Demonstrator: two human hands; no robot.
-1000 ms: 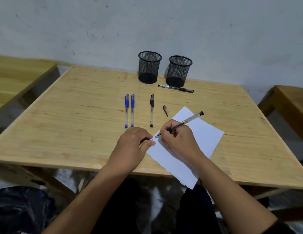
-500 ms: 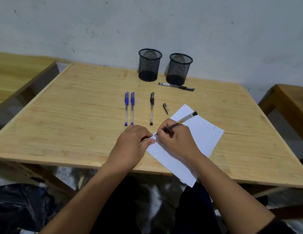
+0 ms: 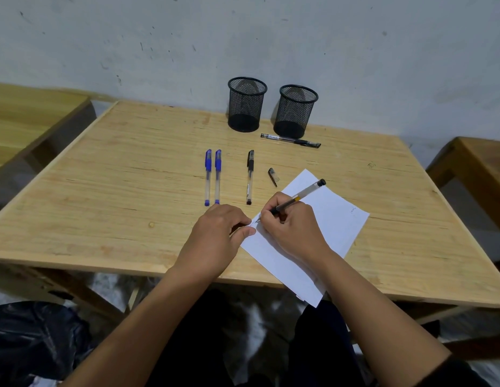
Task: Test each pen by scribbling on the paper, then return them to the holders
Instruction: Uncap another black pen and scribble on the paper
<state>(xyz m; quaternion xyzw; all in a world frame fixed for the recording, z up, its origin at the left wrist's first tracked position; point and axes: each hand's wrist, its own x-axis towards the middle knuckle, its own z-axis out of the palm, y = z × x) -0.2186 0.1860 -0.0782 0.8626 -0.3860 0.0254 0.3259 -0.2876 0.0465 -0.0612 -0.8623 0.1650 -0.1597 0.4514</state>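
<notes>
Grip: uncapped pen (image 3: pixel 297 197) pinched in right hand (image 3: pixel 292 229), tip on paper (image 3: pixel 331 216) at worktop (image 3: pixel 126 188) front | left hand (image 3: pixel 219 233) pressed on paper edge, fingers curled | step: scribble test | next: loose cap (image 3: pixel 273 175) to be refitted, pen carried to holders (image 3: pixel 246 104)

Both bare forearms reach forward from the bottom of the view and converge toward the middle. The left hand (image 3: pixel 215 236) lies palm down with its knuckles up, the fingers loosely curled under and the thumb stretched out to the right, its tip pressed flat. The right hand (image 3: pixel 292 227) sits just beside it, nearly touching, its fingers and thumb bunched in a writing grip, wrist bent slightly inward.
</notes>
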